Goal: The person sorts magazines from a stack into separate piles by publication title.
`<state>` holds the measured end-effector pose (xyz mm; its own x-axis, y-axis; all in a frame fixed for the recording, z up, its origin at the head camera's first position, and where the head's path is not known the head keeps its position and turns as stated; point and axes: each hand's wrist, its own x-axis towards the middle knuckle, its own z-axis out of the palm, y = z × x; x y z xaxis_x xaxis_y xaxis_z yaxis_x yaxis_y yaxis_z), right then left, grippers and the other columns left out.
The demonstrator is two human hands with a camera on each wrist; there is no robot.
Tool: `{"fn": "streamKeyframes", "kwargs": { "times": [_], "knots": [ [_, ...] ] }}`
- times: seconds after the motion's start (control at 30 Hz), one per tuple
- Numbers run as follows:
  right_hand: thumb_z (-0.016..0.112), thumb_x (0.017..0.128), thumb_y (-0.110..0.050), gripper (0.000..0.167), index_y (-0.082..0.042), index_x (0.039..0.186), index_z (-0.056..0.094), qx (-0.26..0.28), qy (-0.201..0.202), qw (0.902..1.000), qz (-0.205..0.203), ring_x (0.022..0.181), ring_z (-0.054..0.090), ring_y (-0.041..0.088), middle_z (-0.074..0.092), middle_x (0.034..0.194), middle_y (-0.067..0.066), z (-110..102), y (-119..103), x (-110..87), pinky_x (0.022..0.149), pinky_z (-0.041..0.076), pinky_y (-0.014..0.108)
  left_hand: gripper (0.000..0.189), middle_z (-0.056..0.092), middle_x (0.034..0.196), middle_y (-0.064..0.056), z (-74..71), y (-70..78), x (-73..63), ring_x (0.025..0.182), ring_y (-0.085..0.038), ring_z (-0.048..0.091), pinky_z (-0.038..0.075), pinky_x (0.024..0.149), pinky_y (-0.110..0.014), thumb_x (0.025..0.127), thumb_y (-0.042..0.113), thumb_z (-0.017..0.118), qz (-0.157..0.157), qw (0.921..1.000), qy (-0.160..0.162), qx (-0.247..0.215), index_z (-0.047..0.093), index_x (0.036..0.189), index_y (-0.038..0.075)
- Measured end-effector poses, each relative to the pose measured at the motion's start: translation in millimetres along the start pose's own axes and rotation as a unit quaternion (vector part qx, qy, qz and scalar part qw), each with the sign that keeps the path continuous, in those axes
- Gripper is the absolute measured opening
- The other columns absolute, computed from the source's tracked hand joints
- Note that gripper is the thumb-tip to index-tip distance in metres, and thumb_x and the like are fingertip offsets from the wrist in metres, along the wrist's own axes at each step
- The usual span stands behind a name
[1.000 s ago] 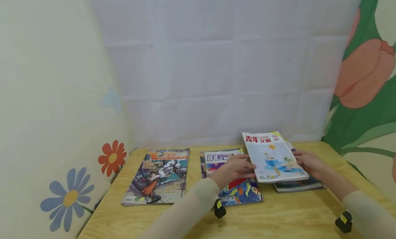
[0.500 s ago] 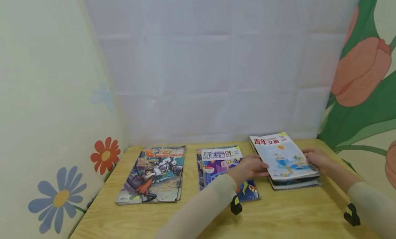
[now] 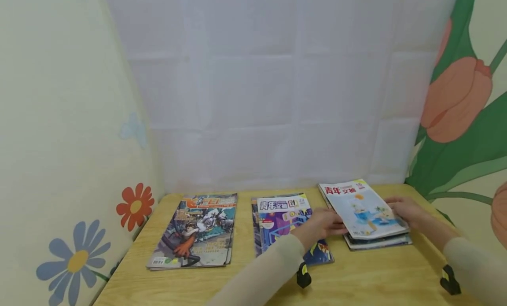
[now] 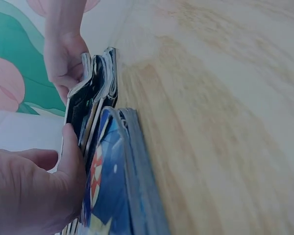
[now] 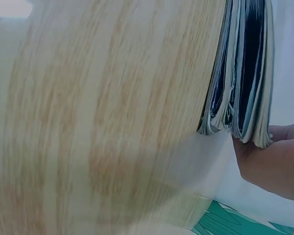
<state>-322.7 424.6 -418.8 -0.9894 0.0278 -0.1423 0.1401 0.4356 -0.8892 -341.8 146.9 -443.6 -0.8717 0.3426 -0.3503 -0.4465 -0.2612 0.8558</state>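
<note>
A magazine [image 3: 364,213] with a pale blue beach cover lies over a right-hand pile of magazines [image 3: 380,243], its near end slightly raised. My left hand [image 3: 322,223] pinches its left edge, thumb on top in the left wrist view. On the opposite edge my right hand [image 3: 405,211] holds it, fingers at the page edges in the right wrist view; the fingertips are partly hidden. Below my left forearm is a middle pile with a purple-covered magazine [image 3: 277,218] on top, partly covered by that arm.
At the left of the wooden table [image 3: 190,288] lies another pile, topped by a comic-style magazine [image 3: 198,233]. A white sheet [image 3: 253,99] hangs behind the table. Painted walls stand at both sides, with a flower [image 3: 77,262] at left.
Both hands have brought the beach-cover magazine down and to the right, onto the right-hand pile. During the last half second hands and magazine barely move; the head view has tilted slightly.
</note>
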Motion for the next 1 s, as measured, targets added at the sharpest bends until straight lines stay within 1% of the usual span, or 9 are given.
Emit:
{"fn": "streamKeyframes", "kwargs": {
  "times": [0.1,0.23,0.33,0.47,0.53,0.6,0.7,0.77,1.0],
  "knots": [
    [0.040,0.091,0.010,0.054,0.025,0.142,0.031,-0.001,0.004,1.0000,0.007,0.081,0.067,0.021,0.064,0.112,0.031,3,0,-1.2,0.068,0.058,0.035,0.032,0.069,0.089,-0.027,-4.2,-1.2,-1.0,0.086,-0.039,0.071,0.062,0.077,-0.044,0.085,-0.019,0.055,0.000,1.0000,0.001,-0.001,0.062,0.115,-0.011],
    [0.043,0.098,-0.002,0.050,0.023,0.141,0.036,-0.039,0.011,0.9991,0.006,0.083,0.065,0.021,0.063,0.114,0.031,3,-8,-3.1,0.068,0.056,0.033,0.029,0.064,0.093,-0.030,-9.2,3.8,-4.5,0.092,-0.044,0.069,0.061,0.079,-0.046,0.086,-0.015,0.055,-0.010,0.9999,-0.006,-0.004,0.058,0.115,-0.016],
    [0.044,0.101,-0.008,0.049,0.025,0.137,0.037,-0.076,0.017,0.9969,-0.011,0.095,0.065,0.034,0.058,0.120,0.037,1,-17,-5.9,0.076,0.056,0.037,0.032,0.062,0.100,-0.035,-12.3,9.3,-8.7,0.100,-0.049,0.066,0.059,0.084,-0.049,0.088,-0.013,0.054,-0.017,0.9996,-0.022,0.000,0.055,0.119,-0.019],
    [0.042,0.103,-0.011,0.048,0.026,0.135,0.039,-0.133,0.031,0.9900,-0.036,0.114,0.053,0.055,0.050,0.129,0.043,2,-29,-11.6,0.090,0.052,0.054,0.029,0.061,0.108,-0.038,-16.8,17.8,-15.1,0.109,-0.051,0.062,0.055,0.091,-0.052,0.092,-0.011,0.052,-0.019,0.9981,-0.056,0.016,0.054,0.119,-0.022],
    [0.041,0.103,-0.012,0.048,0.024,0.135,0.042,-0.158,0.037,0.9857,-0.045,0.119,0.048,0.058,0.047,0.131,0.043,6,-36,-12.7,0.093,0.048,0.059,0.025,0.062,0.107,-0.035,-20.4,23.6,-18.2,0.105,-0.049,0.064,0.056,0.090,-0.051,0.093,-0.008,0.052,-0.002,0.9978,-0.061,0.024,0.056,0.114,-0.020],
    [0.039,0.103,-0.012,0.047,0.023,0.134,0.044,-0.173,0.043,0.9824,-0.055,0.121,0.045,0.058,0.045,0.134,0.043,13,-43,-13.5,0.096,0.046,0.062,0.028,0.062,0.105,-0.030,-25.4,30.0,-22.0,0.098,-0.044,0.067,0.058,0.086,-0.048,0.094,-0.006,0.053,0.023,0.9979,-0.052,0.031,0.056,0.119,-0.016],
    [0.043,0.102,-0.011,0.045,0.022,0.131,0.049,-0.176,0.050,0.9804,-0.073,0.119,0.048,0.056,0.048,0.132,0.042,25,-53,-16.7,0.093,0.047,0.062,0.032,0.065,0.106,-0.025,-36.4,38.6,-28.9,0.089,-0.036,0.069,0.061,0.078,-0.042,0.094,-0.003,0.058,0.067,0.9960,-0.035,0.048,0.058,0.126,-0.010],
    [0.045,0.102,-0.011,0.042,0.021,0.129,0.052,-0.171,0.048,0.9806,-0.082,0.117,0.050,0.054,0.050,0.130,0.041,34,-58,-19.2,0.091,0.048,0.060,0.039,0.065,0.111,-0.024,-45.0,44.2,-36.4,0.092,-0.035,0.069,0.061,0.078,-0.040,0.098,-0.001,0.058,0.087,0.9938,-0.031,0.061,0.055,0.136,-0.007],
    [0.049,0.103,-0.010,0.038,0.015,0.130,0.056,-0.158,0.027,0.9821,-0.100,0.118,0.052,0.052,0.056,0.128,0.036,61,-77,-24.0,0.093,0.048,0.060,0.032,0.065,0.117,-0.021,-76.0,59.9,-61.7,0.105,-0.040,0.067,0.061,0.080,-0.041,0.104,0.008,0.055,0.127,0.9847,-0.026,0.116,0.059,0.135,0.002]
  ]
}}
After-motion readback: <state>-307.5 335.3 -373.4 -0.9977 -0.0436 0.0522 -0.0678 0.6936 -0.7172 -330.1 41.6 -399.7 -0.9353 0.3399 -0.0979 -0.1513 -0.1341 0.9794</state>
